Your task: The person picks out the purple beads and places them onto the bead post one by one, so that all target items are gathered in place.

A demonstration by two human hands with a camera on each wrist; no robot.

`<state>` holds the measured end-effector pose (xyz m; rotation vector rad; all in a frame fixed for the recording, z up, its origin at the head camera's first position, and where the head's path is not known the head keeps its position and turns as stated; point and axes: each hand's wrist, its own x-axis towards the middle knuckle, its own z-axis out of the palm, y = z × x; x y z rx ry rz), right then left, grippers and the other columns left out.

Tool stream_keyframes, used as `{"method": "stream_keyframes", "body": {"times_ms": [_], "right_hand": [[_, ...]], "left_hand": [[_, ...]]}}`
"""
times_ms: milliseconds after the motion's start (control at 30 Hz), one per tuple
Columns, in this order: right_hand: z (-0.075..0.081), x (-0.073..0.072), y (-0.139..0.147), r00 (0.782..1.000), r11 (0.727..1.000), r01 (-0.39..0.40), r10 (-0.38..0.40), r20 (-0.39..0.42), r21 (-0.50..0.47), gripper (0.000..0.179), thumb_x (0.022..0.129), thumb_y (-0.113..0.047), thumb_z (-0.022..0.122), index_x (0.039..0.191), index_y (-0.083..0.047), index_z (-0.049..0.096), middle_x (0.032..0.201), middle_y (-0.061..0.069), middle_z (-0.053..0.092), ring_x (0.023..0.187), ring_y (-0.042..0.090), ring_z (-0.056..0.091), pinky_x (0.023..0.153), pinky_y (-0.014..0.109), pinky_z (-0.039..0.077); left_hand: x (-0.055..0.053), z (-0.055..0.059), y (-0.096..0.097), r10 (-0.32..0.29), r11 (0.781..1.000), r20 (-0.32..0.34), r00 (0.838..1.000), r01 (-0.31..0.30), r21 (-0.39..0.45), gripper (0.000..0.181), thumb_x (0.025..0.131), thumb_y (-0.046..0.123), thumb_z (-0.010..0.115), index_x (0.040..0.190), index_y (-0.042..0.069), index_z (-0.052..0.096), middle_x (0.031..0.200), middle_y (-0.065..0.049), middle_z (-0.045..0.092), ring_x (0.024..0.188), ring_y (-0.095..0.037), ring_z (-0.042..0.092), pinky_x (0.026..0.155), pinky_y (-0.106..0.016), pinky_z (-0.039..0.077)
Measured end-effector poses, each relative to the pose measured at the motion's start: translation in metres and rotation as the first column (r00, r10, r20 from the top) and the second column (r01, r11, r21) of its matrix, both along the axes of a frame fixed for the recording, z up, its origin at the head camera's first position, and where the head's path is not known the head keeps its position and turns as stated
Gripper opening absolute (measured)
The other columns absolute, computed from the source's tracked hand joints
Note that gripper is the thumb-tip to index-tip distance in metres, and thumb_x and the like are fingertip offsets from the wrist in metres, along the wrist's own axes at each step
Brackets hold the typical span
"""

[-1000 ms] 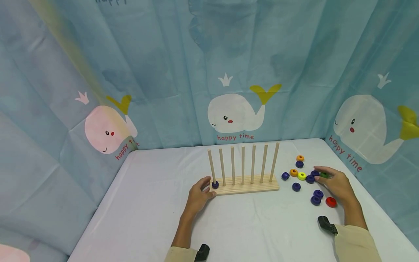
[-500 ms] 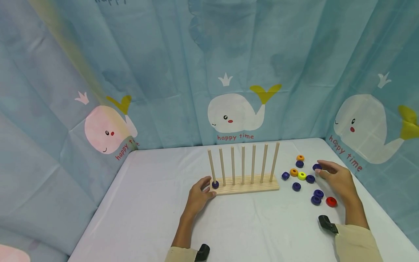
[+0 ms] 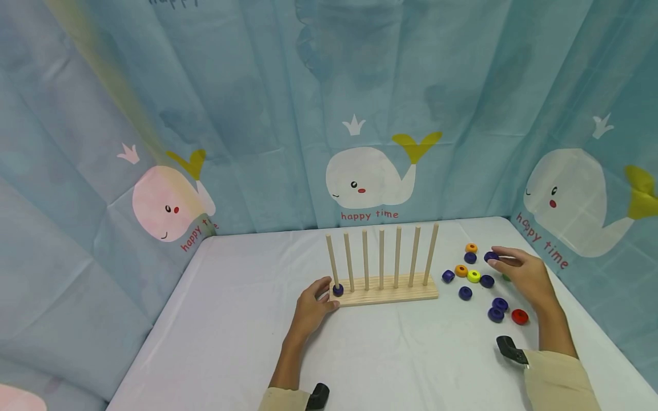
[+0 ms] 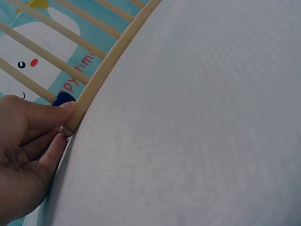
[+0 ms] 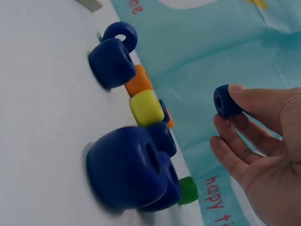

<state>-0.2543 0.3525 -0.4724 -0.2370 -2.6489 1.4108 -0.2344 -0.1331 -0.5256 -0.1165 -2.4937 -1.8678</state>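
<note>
My left hand (image 3: pixel 311 309) grips the left end of a pale wooden peg board (image 3: pixel 388 295) with several upright dowels. In the left wrist view, the thumb and fingers pinch the corner of its base. One dark blue bead (image 3: pixel 337 290) sits at the foot of the leftmost dowel. At the right, my right hand (image 3: pixel 528 279) pinches another blue bead (image 5: pixel 225 101) between thumb and fingertips, raised over the table. Its hole shows in the right wrist view. Below that hand a green bead (image 5: pixel 188 190) is partly hidden in the head view.
Loose beads lie right of the board: several blue ones (image 3: pixel 465 293), a yellow bead (image 3: pixel 474 276), two orange beads (image 3: pixel 461 271) and a red bead (image 3: pixel 520 317). A white cloth (image 3: pixel 231 319) covers the table. Blue curtains (image 3: pixel 267 171) with whale prints hang behind it.
My right hand has taken a blue bead from the group, lifted it and moved slightly left and away from me. The left hand and peg board have stayed in place.
</note>
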Motion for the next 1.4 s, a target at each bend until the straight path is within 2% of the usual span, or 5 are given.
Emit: {"method": "stream_keyframes", "body": {"times_ms": [600,800,900,1100,1400], "right_hand": [[0.027,0.006,-0.025,0.988,0.992,-0.065,0.078,-0.134,0.104,0.064,0.107,-0.048,0.059,0.152,-0.003,0.055,0.152,0.027,0.054,0.135,0.054,0.054,0.107,0.073,0.05],[0.038,0.009,-0.033,0.969,0.989,-0.07,0.099,-0.227,0.133,0.055,0.107,-0.041,0.063,0.148,-0.004,0.061,0.144,0.023,0.062,0.129,0.047,0.061,0.094,0.016,0.061],[0.041,0.01,-0.038,0.958,0.987,-0.074,0.11,-0.266,0.142,0.053,0.106,-0.039,0.066,0.146,-0.004,0.062,0.139,0.022,0.065,0.122,0.032,0.066,0.083,-0.004,0.048],[0.046,0.01,-0.046,0.931,0.983,-0.107,0.151,-0.331,0.147,0.048,0.105,-0.032,0.07,0.143,-0.004,0.065,0.136,0.02,0.066,0.105,-0.02,0.052,0.086,-0.007,0.044],[0.056,0.014,-0.054,0.911,0.981,-0.118,0.168,-0.377,0.153,0.043,0.105,-0.028,0.07,0.141,-0.004,0.067,0.133,0.018,0.067,0.104,-0.021,0.052,0.088,-0.007,0.044]], "left_hand": [[0.0,0.0,0.001,0.008,1.0,0.022,1.0,-0.009,0.017,0.069,0.087,-0.006,0.078,0.151,-0.001,0.054,0.154,-0.022,0.056,0.146,-0.037,0.053,0.111,-0.024,0.054],[0.0,0.0,0.0,0.005,1.0,0.009,1.0,-0.005,0.014,0.068,0.088,-0.006,0.078,0.151,-0.002,0.053,0.154,-0.023,0.056,0.146,-0.039,0.052,0.112,-0.024,0.054],[0.0,0.0,0.0,0.009,1.0,0.015,1.0,-0.009,0.01,0.069,0.088,-0.006,0.079,0.151,-0.001,0.053,0.154,-0.022,0.056,0.146,-0.038,0.053,0.112,-0.024,0.054],[0.0,-0.001,-0.001,0.013,1.0,0.024,1.0,-0.013,0.002,0.069,0.087,-0.006,0.079,0.151,-0.002,0.053,0.154,-0.023,0.056,0.145,-0.039,0.053,0.112,-0.025,0.054],[-0.001,-0.001,0.0,0.007,1.0,0.016,1.0,-0.007,0.003,0.069,0.088,-0.005,0.079,0.151,-0.001,0.054,0.154,-0.022,0.056,0.146,-0.038,0.053,0.112,-0.025,0.054]]}}
